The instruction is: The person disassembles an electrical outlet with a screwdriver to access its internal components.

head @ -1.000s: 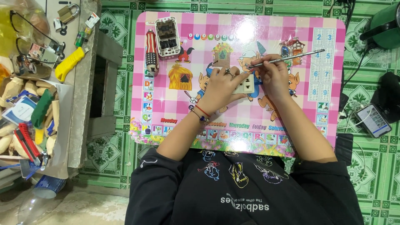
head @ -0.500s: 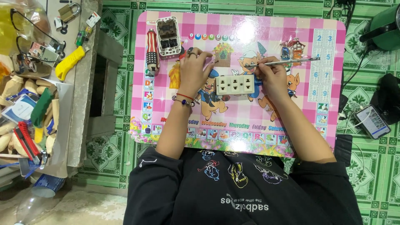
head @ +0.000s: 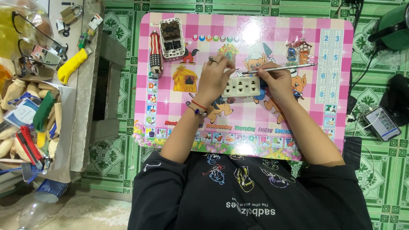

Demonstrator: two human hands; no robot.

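One pink cartoon-printed desk (head: 332,123) sits on a green patterned tile floor (head: 383,170). The left hand (head: 215,76) grips a white socket strip (head: 241,86); the right hand (head: 277,81) pinches a thin metal screwdriver (head: 294,67), its tip hidden behind fingers.

The person wore a black sweatshirt (head: 251,196) (colourful outline drawings), sleeves pushed up, plus a red-and-beaded bracelet (head: 197,107) and a ring (head: 211,60).

One socket strip (head: 241,86), one screwdriver (head: 279,69), two hands, one phone (head: 382,123).
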